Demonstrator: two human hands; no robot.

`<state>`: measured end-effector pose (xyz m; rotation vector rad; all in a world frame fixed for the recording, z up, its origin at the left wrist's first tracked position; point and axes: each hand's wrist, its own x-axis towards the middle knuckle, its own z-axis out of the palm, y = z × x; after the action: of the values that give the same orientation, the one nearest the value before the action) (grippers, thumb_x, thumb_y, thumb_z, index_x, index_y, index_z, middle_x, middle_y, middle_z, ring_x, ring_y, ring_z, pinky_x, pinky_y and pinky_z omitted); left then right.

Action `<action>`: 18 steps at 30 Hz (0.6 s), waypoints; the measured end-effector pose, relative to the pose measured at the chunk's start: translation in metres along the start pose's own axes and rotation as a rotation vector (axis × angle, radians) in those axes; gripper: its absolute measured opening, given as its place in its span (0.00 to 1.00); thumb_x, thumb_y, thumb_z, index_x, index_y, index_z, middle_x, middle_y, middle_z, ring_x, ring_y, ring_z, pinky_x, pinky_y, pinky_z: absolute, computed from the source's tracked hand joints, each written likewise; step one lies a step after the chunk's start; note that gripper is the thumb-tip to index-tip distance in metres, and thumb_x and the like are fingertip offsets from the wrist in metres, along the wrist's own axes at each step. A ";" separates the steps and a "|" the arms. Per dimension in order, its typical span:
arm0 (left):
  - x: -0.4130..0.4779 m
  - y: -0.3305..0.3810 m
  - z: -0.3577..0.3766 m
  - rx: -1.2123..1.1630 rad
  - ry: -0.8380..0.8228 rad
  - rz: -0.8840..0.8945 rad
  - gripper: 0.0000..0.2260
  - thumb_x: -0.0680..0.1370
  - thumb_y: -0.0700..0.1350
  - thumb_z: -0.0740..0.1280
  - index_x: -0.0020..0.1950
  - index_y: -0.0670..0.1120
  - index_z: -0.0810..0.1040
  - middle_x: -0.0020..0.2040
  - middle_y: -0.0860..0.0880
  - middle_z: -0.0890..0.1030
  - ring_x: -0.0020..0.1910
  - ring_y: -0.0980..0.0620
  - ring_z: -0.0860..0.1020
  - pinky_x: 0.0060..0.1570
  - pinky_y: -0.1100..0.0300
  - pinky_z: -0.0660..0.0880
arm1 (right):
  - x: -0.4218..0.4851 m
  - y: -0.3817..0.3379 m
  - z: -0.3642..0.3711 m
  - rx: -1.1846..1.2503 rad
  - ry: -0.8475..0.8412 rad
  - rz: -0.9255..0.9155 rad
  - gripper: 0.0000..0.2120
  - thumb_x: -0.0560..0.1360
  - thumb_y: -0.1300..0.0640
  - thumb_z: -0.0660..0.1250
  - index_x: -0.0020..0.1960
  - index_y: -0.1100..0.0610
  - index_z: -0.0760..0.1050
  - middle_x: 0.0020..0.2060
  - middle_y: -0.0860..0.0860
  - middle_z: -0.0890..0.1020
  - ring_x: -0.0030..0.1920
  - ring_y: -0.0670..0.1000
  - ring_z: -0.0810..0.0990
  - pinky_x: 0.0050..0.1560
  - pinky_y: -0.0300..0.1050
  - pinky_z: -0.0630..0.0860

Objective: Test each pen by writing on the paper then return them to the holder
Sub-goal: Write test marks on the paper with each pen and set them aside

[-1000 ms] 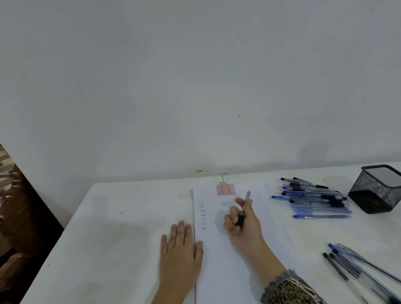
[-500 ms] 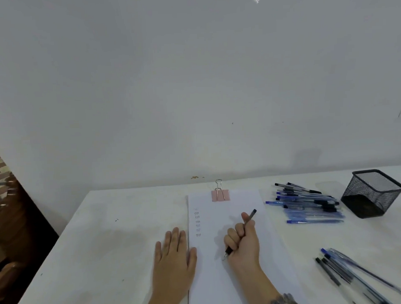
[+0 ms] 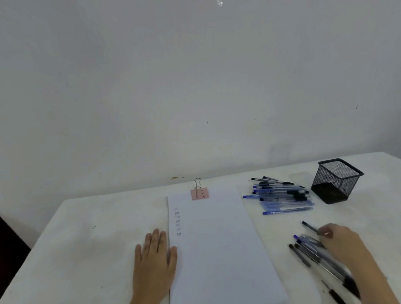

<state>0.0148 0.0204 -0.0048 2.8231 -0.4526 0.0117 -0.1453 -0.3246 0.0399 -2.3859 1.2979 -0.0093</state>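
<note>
White table (image 3: 89, 248): bears every item listed, each placed here relative to the paper.

Left hand (image 3: 155, 261): flat, palm down, fingers extended and together, gripping nothing; rests on the table at the left edge of the paper, thumb touching or just over that edge.

Paper (image 3: 217, 243): white stack lying lengthwise away from the person, at the table's middle. A column of 7 short handwritten marks (image 3: 177, 221) runs down its upper left part; wording too small to read.

Pink binder clip (image 3: 199, 193): clamped on the far edge of the paper, wire handle pointing toward the wall.

Far pile of pens (image 3: 280, 195): blue and black capped pens lying crosswise, right of the paper's far half.

Near group of pens (image 3: 314, 253): several pens lying slantwise, right of the paper's near half.

Right hand (image 3: 343, 242): over the near group, well right of the paper, fingers curled around 1 dark pen (image 3: 309, 226) whose end projects up and left.

Black mesh holder (image 3: 336, 180): upright, farthest right of the paper, beyond the far pile.
</note>
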 end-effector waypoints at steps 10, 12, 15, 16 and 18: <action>-0.001 -0.001 0.002 0.008 -0.006 0.004 0.45 0.61 0.62 0.26 0.76 0.48 0.48 0.77 0.51 0.47 0.76 0.53 0.45 0.73 0.54 0.42 | -0.043 -0.014 0.017 0.031 -0.024 -0.149 0.08 0.80 0.59 0.55 0.56 0.55 0.70 0.49 0.55 0.73 0.44 0.53 0.70 0.44 0.43 0.65; -0.001 -0.002 0.003 0.006 -0.011 0.005 0.41 0.66 0.63 0.29 0.76 0.48 0.48 0.77 0.51 0.47 0.76 0.52 0.45 0.73 0.54 0.42 | -0.046 -0.015 0.022 0.050 -0.012 -0.152 0.12 0.79 0.59 0.56 0.61 0.57 0.71 0.53 0.57 0.74 0.44 0.53 0.69 0.44 0.42 0.65; -0.001 -0.002 0.003 0.034 -0.016 0.000 0.30 0.76 0.58 0.38 0.76 0.48 0.49 0.77 0.50 0.48 0.76 0.52 0.45 0.73 0.53 0.43 | -0.053 -0.012 0.016 0.125 0.000 -0.133 0.12 0.78 0.62 0.58 0.59 0.55 0.74 0.51 0.55 0.73 0.49 0.55 0.72 0.49 0.45 0.69; 0.000 -0.003 0.003 0.033 -0.015 -0.003 0.28 0.78 0.57 0.39 0.76 0.48 0.49 0.77 0.50 0.48 0.76 0.52 0.46 0.73 0.53 0.44 | -0.051 -0.007 0.014 0.103 0.011 -0.139 0.12 0.77 0.63 0.58 0.56 0.52 0.76 0.50 0.54 0.73 0.50 0.56 0.73 0.51 0.46 0.70; 0.000 -0.003 0.004 0.043 -0.016 0.001 0.28 0.78 0.57 0.39 0.76 0.48 0.49 0.77 0.50 0.48 0.76 0.52 0.46 0.73 0.53 0.43 | -0.052 -0.003 0.008 0.101 -0.005 -0.162 0.13 0.77 0.62 0.59 0.44 0.44 0.74 0.50 0.53 0.74 0.53 0.57 0.74 0.53 0.48 0.71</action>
<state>0.0152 0.0224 -0.0098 2.8668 -0.4630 -0.0011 -0.1703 -0.2785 0.0439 -2.3954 1.0719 -0.1135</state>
